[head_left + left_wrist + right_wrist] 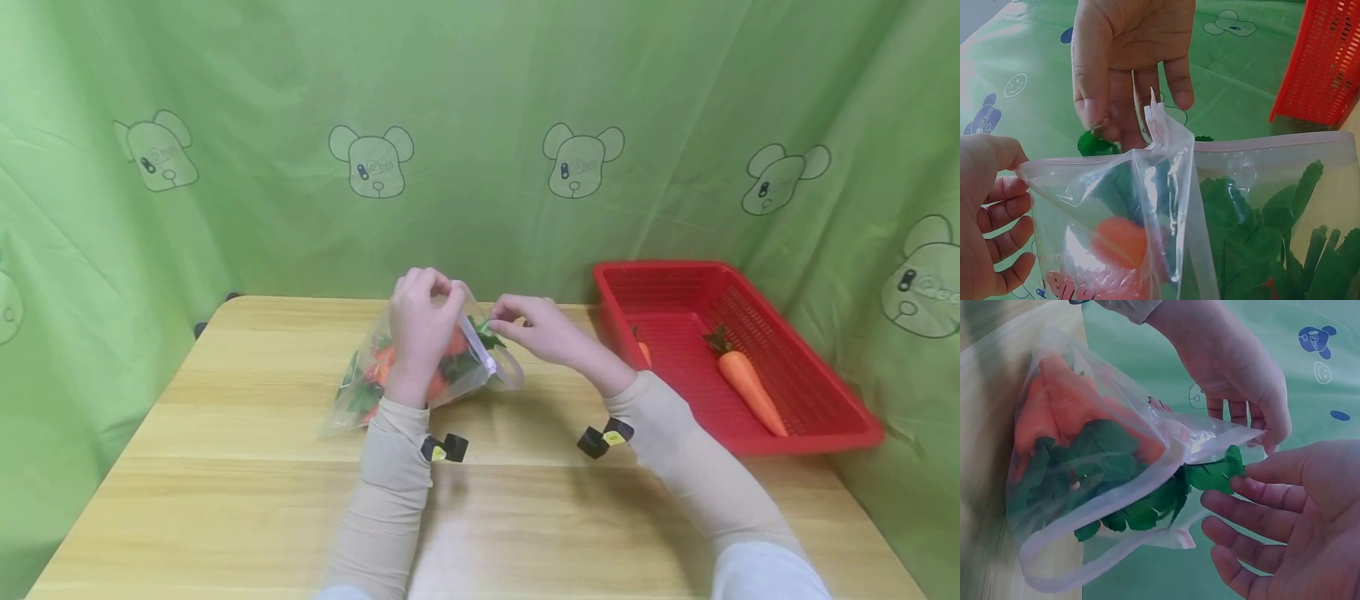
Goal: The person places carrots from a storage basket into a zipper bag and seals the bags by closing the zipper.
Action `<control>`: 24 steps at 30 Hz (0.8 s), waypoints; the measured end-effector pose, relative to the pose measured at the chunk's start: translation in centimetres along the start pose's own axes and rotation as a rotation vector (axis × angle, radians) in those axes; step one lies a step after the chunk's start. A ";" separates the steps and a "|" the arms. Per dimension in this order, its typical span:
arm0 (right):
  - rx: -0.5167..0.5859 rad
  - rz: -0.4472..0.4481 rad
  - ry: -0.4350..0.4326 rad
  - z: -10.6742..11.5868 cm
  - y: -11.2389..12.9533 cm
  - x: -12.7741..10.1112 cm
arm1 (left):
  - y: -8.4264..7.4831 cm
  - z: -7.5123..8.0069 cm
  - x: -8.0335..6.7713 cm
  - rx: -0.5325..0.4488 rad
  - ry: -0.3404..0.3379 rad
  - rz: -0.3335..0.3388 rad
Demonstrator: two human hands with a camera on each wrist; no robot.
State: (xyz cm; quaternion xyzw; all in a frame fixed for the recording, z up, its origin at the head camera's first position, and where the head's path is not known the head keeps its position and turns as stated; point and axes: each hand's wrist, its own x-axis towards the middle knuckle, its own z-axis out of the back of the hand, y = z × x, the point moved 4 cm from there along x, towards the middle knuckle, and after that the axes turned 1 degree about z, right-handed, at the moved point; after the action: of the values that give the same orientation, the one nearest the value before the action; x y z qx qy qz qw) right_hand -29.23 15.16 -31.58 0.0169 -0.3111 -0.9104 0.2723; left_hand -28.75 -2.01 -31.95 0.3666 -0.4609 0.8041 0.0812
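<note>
left hand (422,321) pinched bag (375,392) rim; right hand (542,327) pinched green leaves (1213,475) at mouth. risk: leaves tear, carrots (1054,406) snag, bag slips.

No readable text, label or number shows anywhere.

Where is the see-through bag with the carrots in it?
In the head view the bag sits on the wooden table, left of the red basket, its mouth held up by the left hand.
</note>
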 end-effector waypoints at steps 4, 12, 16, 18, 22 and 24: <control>-0.017 -0.028 -0.039 0.5 -0.6 -0.2 | 0.0 0.0 -0.1 -0.005 0.005 0.007; -0.033 -0.073 -0.071 2.2 -1.6 -1.1 | 0.0 0.0 -0.1 -0.005 -0.003 0.004; -0.039 -0.084 -0.089 3.0 -2.4 -1.6 | 0.0 0.0 -0.1 -0.005 -0.008 -0.002; -0.037 -0.095 -0.096 3.4 -2.9 -1.8 | 0.0 0.0 -0.1 -0.005 -0.007 -0.002; -0.037 -0.123 -0.113 4.3 -3.9 -2.4 | 0.0 -0.1 -0.1 -0.009 -0.001 0.003; -0.039 -0.135 -0.124 4.8 -4.3 -2.8 | 0.0 -0.1 -0.1 -0.008 -0.001 0.005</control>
State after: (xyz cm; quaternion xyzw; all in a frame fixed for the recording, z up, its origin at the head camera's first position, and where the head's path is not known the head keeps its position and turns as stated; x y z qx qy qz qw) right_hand -29.93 22.09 -30.56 -0.0238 -0.3078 -0.9318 0.1910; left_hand -28.69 -1.90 -32.02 0.3655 -0.4652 0.8022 0.0807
